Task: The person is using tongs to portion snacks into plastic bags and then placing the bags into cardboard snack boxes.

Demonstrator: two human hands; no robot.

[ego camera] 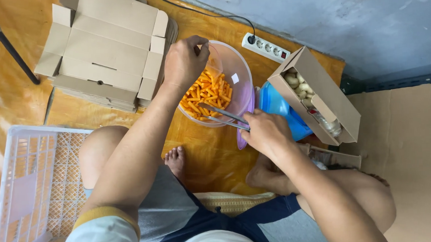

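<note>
The clear bowl [232, 67] of orange snack sticks [207, 94] sat right ahead. The left hand [184, 62] pinched its far rim, fingers closed. The right hand [267, 133] was closed around metal tongs [222, 117], their long axis pointing left-forward into the sticks.
</note>
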